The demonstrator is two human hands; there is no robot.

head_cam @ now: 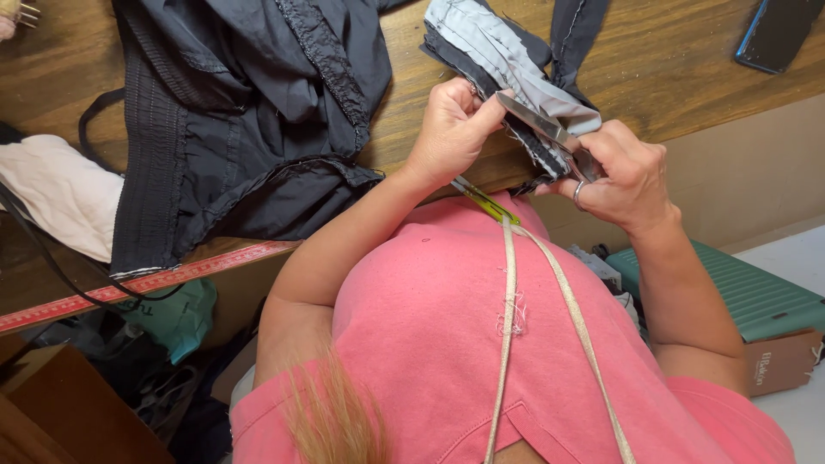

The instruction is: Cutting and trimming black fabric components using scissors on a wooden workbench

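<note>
Scissors [550,131] lie across the folded grey-and-black fabric piece [507,60] at the wooden table [412,103] edge, blades pointing toward the left fingertips. The right hand [623,176] grips their handles, fingers curled tight. The left hand [447,129] pinches the fabric beside the blade tip. Beyond the left fingers lies a black garment [232,112]; below them, a red measuring tape [146,283].
</note>
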